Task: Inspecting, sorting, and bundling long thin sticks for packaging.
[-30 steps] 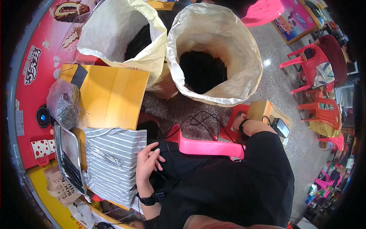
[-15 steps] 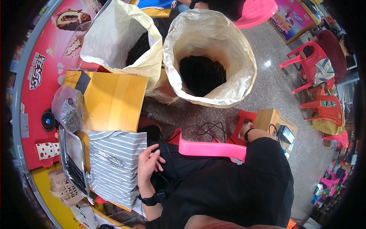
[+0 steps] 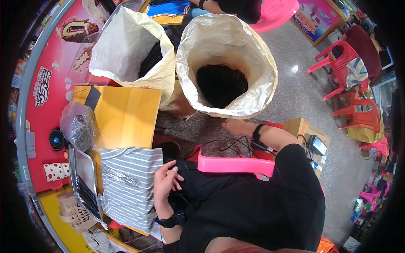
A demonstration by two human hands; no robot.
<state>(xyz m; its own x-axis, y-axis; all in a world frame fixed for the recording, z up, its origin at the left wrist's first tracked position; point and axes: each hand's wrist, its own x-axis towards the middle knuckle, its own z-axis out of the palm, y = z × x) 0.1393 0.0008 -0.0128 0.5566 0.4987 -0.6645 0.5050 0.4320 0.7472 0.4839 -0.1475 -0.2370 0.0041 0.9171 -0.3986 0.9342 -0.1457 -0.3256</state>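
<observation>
Woven plastic sack (image 3: 249,71), seemingly matt; glossy stool (image 3: 234,163)

A: What carries things on your side, left of frame?

B: You have a yellow wooden table (image 3: 122,120) at centre left. On it lie a grey striped cloth (image 3: 128,189) at its lower end, a metal tray (image 3: 84,181) at the left edge, and a clear plastic bag of dark stuff (image 3: 78,126) above the tray.

A: And the floor?

B: Speckled grey floor (image 3: 295,92) to your upper right. Two big woven sacks (image 3: 228,63) stand on it, plus a small cardboard box (image 3: 301,128) and red plastic chairs (image 3: 341,80).
</observation>
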